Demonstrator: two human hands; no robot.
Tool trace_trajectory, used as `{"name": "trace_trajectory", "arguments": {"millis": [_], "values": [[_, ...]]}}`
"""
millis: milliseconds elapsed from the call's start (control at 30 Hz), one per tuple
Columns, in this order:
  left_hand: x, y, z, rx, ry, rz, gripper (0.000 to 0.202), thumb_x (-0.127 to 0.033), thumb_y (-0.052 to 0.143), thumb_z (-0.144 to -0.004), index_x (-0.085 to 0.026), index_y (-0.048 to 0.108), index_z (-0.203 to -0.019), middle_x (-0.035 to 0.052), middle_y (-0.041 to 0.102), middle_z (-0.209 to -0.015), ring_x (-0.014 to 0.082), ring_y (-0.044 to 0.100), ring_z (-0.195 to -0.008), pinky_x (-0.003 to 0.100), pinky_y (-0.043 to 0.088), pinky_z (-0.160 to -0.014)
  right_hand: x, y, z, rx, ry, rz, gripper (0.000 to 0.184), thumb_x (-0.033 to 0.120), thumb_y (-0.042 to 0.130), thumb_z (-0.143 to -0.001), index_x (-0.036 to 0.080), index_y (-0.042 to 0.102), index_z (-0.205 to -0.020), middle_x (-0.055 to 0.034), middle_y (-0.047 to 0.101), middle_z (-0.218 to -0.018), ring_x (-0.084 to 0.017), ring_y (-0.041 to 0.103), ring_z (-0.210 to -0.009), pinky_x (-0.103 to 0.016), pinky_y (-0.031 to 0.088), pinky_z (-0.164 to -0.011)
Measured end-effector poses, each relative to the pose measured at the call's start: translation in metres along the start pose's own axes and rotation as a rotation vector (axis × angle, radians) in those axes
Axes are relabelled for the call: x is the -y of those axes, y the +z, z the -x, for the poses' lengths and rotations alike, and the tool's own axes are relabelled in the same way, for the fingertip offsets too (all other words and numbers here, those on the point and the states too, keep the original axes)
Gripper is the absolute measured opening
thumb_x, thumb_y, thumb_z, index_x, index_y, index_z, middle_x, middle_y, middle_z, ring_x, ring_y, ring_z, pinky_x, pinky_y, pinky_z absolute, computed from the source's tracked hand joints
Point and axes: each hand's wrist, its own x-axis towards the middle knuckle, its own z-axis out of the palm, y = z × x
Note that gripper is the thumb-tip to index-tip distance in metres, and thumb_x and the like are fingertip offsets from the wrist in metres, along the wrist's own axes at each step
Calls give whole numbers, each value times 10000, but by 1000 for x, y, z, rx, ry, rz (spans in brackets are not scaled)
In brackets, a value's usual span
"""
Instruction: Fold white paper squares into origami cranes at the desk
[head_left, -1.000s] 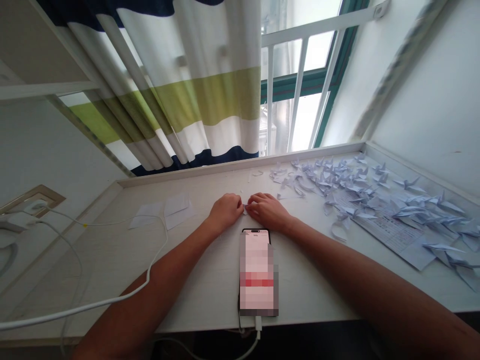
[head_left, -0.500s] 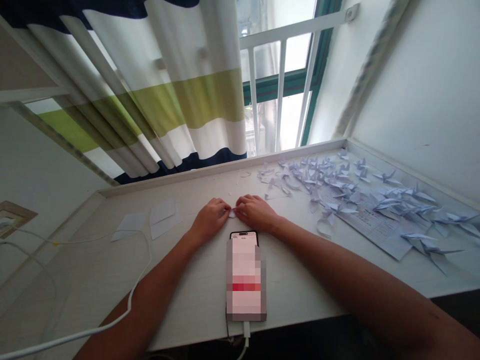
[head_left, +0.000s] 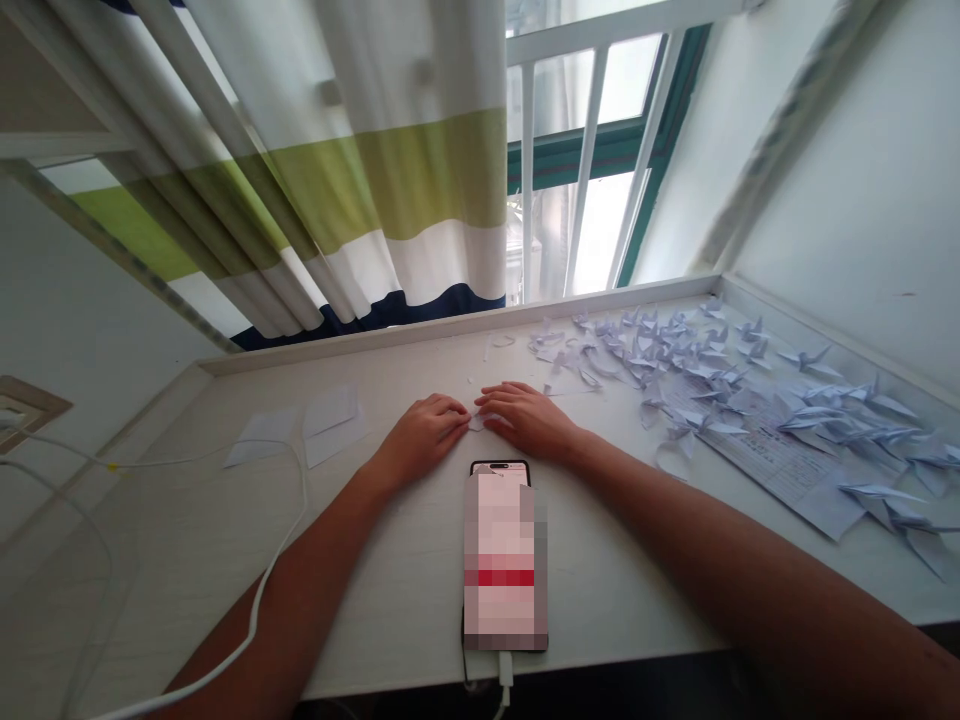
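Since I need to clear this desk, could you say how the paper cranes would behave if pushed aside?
Probably very light: the cranes are thin folded paper, so they should slide or scatter easily. Their thin pointed wings would likely crumple under pressure. Piled close, some may snag.

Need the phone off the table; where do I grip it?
Grip the phone across its long sides, from above. It lies flat, screen up; the cable fills its near end, and the left hand and right hand sit just past its far end.
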Motion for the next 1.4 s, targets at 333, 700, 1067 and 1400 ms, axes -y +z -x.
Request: {"name": "trace_trajectory", "arguments": {"millis": [333, 700, 1067, 1400], "values": [[-1, -2, 1, -17, -27, 9, 243, -298, 545, -1021, -209, 771, -1024, 82, 745, -1106, 229, 647, -1084, 401, 501, -966, 2, -5, 1, 114, -4, 67, 337, 278, 465, -1072, 216, 708, -1296, -62, 675, -1415, -272, 511, -1436, -518, 342, -1217], [1, -4, 1, 11, -23, 16, 252, -297, 523, -1034, -227, 765, -1045, 79, 739, -1109, 225, 643, -1086, 389, 487, -961, -2, -2, 1, 75, 28, 32, 348, 285, 514, -1045, 216, 686, -1339, -90, 666, -1422, -270, 534, -1421, -513, 374, -1211], [2, -3, 3, 31, -2, -21, 298, -290, 488, -1040, -249, 717, -1228, 84, 698, -1130, 227, 608, -1082, 381, 483, -965, 1, -4, 1, 173, 24, 142, 420, 343, 432, -1077, 256, 604, -1450, -74, 544, -1553, -307, 391, -1519, -572, 299, -1240], [2, -2, 4, 31, -27, -89, 296, -327, 482, -1049, -269, 764, -1116, 58, 719, -1107, 217, 617, -1058, 367, 467, -895, -9, -4, 7, 245, 111, 39, 480, 470, 357, -1084, 367, 491, -1533, 8, 426, -1637, -344, 262, -1571, -647, 224, -1243]]}}
